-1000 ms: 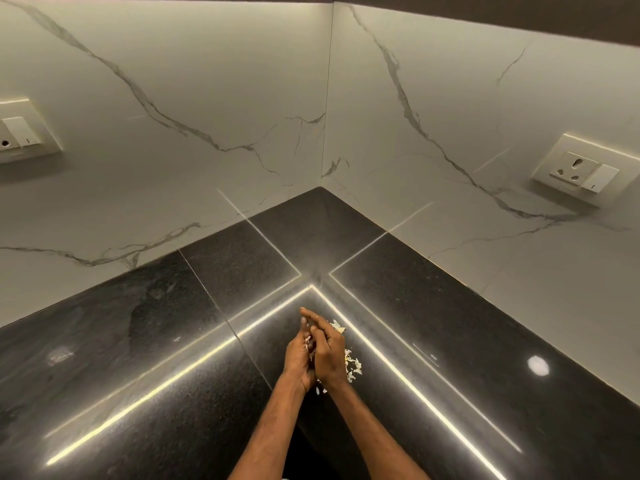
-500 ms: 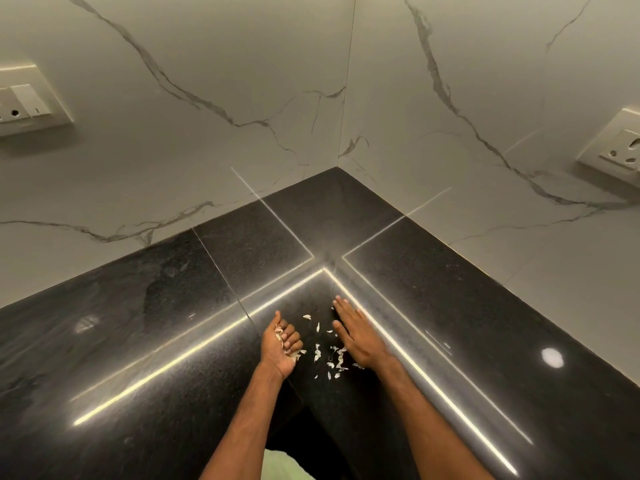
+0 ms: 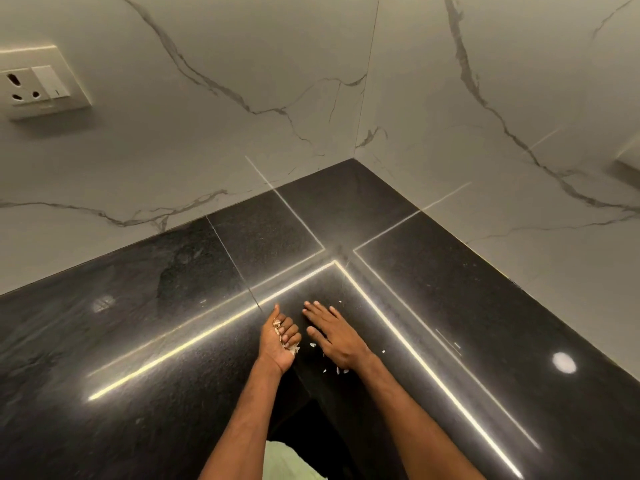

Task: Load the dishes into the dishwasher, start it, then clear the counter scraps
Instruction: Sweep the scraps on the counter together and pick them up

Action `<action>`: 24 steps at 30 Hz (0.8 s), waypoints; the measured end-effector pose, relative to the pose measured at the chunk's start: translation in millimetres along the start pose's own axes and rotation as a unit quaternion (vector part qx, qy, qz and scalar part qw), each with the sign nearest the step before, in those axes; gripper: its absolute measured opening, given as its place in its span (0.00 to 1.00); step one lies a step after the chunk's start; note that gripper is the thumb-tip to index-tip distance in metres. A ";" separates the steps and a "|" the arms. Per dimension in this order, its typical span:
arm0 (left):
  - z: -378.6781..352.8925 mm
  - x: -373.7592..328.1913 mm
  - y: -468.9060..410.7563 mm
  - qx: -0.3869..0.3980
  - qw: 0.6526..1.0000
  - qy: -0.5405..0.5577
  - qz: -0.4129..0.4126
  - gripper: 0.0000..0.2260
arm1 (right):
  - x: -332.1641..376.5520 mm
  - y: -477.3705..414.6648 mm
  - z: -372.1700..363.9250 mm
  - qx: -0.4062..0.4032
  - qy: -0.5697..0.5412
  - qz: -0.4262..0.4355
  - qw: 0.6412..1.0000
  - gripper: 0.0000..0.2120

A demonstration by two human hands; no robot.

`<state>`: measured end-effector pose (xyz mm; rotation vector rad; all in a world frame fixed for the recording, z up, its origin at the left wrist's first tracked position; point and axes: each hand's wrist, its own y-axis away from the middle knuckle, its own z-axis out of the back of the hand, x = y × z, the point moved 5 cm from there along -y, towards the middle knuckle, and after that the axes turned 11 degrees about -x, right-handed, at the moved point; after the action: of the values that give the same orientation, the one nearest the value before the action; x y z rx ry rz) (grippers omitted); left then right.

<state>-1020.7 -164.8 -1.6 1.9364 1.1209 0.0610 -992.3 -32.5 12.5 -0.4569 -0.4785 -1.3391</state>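
Scraps point(image 3: 312, 345): some cupped in left hand point(image 3: 280, 336), fingers curled round them; others lay loose on black counter point(image 3: 173, 341) beside flat, spread right hand point(image 3: 335, 336). Step judged: scrap clearing. Next move needed right hand sweeping flakes toward cupped palm.

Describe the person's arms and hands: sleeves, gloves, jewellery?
The left hand and right hand are both ungloved, and no ring is visible. The left forearm and right forearm are uncovered down to the frame's bottom edge, with no sleeve, watch or wristband in view. The only clothing showing is a pale green garment between the arms.
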 end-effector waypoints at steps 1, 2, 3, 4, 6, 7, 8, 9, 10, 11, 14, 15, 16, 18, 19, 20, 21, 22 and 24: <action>-0.5 0.5 0.3 0.004 1.000 0.000 0.000 0.26 | 1.9 1.3 0.6 0.018 -0.016 0.018 1.000 0.25; -0.7 0.6 0.3 0.007 1.000 0.003 -0.001 0.26 | 3.6 5.5 1.7 0.030 -0.030 0.036 0.998 0.23; -1.1 0.5 0.0 0.009 1.000 0.006 -0.002 0.26 | 4.1 12.2 3.2 0.038 -0.038 0.052 0.997 0.23; -1.0 0.1 0.1 0.009 1.000 0.007 -0.002 0.26 | 3.3 20.4 5.1 0.042 -0.044 0.065 0.996 0.23; -0.3 -1.1 1.5 0.008 1.000 0.007 -0.003 0.25 | -2.9 35.6 12.5 0.025 -0.068 0.056 0.996 0.22; 0.3 -1.6 1.8 0.008 1.000 0.006 -0.005 0.25 | -7.9 41.1 20.6 -0.004 -0.096 0.027 0.995 0.22; 1.6 -1.0 2.6 0.007 1.000 0.003 -0.006 0.25 | -14.6 47.4 31.2 -0.054 -0.133 -0.014 0.990 0.21; 2.0 -0.8 2.8 0.007 1.000 -0.001 -0.008 0.25 | -23.8 53.8 43.5 -0.118 -0.166 -0.056 0.977 0.21; 2.6 0.2 3.0 0.007 1.000 -0.004 -0.007 0.26 | -35.4 62.7 53.9 -0.181 -0.182 -0.093 0.962 0.21; 2.6 0.5 3.5 0.008 1.000 -0.006 -0.006 0.26 | -46.5 72.0 60.5 -0.226 -0.179 -0.126 0.949 0.22; 1.0 0.6 4.5 0.007 1.000 -0.006 -0.008 0.26 | -58.3 92.4 52.6 -0.213 -0.089 -0.186 0.955 0.33; 0.8 1.1 4.4 0.005 1.000 -0.008 -0.010 0.26 | -53.9 93.6 42.5 -0.186 -0.029 -0.185 0.965 0.35; 0.8 1.7 4.6 0.003 1.000 -0.010 -0.013 0.25 | -46.0 91.7 31.1 -0.163 0.026 -0.177 0.970 0.36; 1.4 2.0 4.6 0.000 1.000 -0.011 -0.019 0.25 | -26.3 77.3 8.8 -0.146 0.063 -0.157 0.975 0.37; 1.7 2.0 4.4 -0.001 1.000 -0.011 -0.021 0.25 | -16.2 67.0 -0.3 -0.140 0.062 -0.145 0.978 0.38; 2.5 2.0 4.5 -0.001 1.000 -0.010 -0.024 0.24 | -6.8 56.0 -7.7 -0.130 0.065 -0.125 0.982 0.39; 3.5 2.5 4.8 -0.002 1.000 -0.012 -0.026 0.24 | 1.5 45.6 -12.7 -0.121 0.063 -0.098 0.986 0.39; 4.8 3.3 5.1 -0.005 1.000 -0.013 -0.026 0.24 | 7.9 37.1 -13.9 -0.114 0.047 -0.075 0.990 0.39; 7.5 3.4 5.4 -0.010 1.000 -0.012 -0.027 0.23 | 10.2 26.3 -7.3 -0.129 -0.041 -0.066 0.989 0.37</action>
<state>-1011.7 -168.4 -3.6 1.8842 1.1514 0.0203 -964.3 -40.3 11.3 -0.7062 -0.4097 -1.5221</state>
